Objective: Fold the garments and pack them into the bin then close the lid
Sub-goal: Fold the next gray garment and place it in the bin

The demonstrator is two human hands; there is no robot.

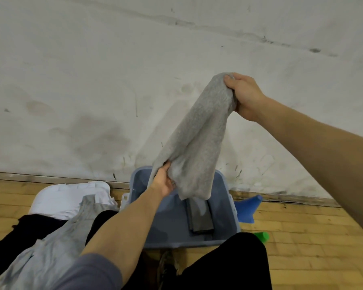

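The grey knit garment (195,143) hangs in the air directly above the blue plastic bin (228,208), its long axis slanting from upper right down to lower left. The right hand (244,96) bunches its top end in a closed fist, high above the bin and out toward the wall. The left hand (165,182) pinches a lower side edge just over the bin's far rim, so it is the nearer hand to the opening. The loose bottom hem dangles past the rim, inside the bin's outline (whether it touches anything below, I cannot tell). The garment looks unfolded yet, so my guess is it needs folding before lowering.

Inside the bin, a dark folded garment (200,218) lies flat against the right half of the floor. Left of the bin, more clothes are heaped: a pale blue-grey shirt (50,248) over black fabric (29,227), with the white lid (67,191) behind them.
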